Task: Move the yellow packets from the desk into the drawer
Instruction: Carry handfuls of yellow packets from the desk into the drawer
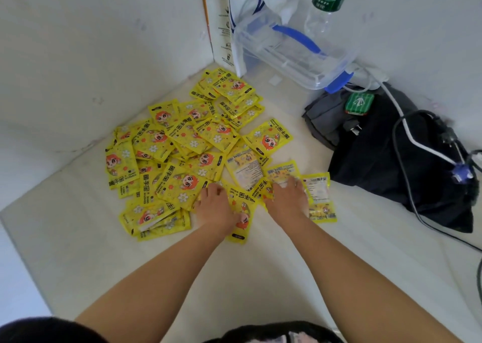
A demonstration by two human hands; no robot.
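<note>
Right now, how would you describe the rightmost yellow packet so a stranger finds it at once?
Start at the yellow packets heaped on the white desk. Just right of the right hand lies one packet, label side up, nearest the black bag.

Both bare forearms reach forward from the bottom of the view, angling slightly toward each other. The left hand [215, 207] lies palm down, fingers spread and pointing away from the body, pressing on the yellow packets [156, 144]. The right hand [287, 195] lies near it, also palm down with fingers splayed flat, its fingertips blurred. The two hands do not touch.
</note>
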